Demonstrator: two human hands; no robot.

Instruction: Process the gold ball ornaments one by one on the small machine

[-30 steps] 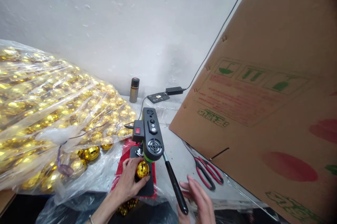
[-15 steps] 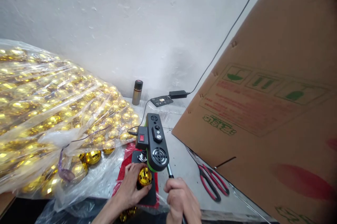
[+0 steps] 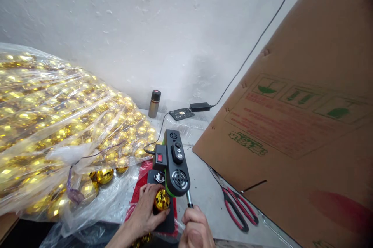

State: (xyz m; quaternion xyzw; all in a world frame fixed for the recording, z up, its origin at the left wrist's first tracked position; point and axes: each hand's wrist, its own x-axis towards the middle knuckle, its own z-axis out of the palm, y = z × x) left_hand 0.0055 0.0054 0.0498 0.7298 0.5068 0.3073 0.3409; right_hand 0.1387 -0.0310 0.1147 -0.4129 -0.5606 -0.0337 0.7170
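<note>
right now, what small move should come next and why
Probably a gentle pull on the lever with the right hand: that hand is closed around it, and the left hand holds the gold ball on the black base, close to the near end of the machine.

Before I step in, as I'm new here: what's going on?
A person is working at a small black machine. The left hand holds a gold mirrored ball over the base plate, and the right hand is closed around the lever. A clear plastic bag of similar balls lies to the left, and a large cardboard box stands to the right.
</note>
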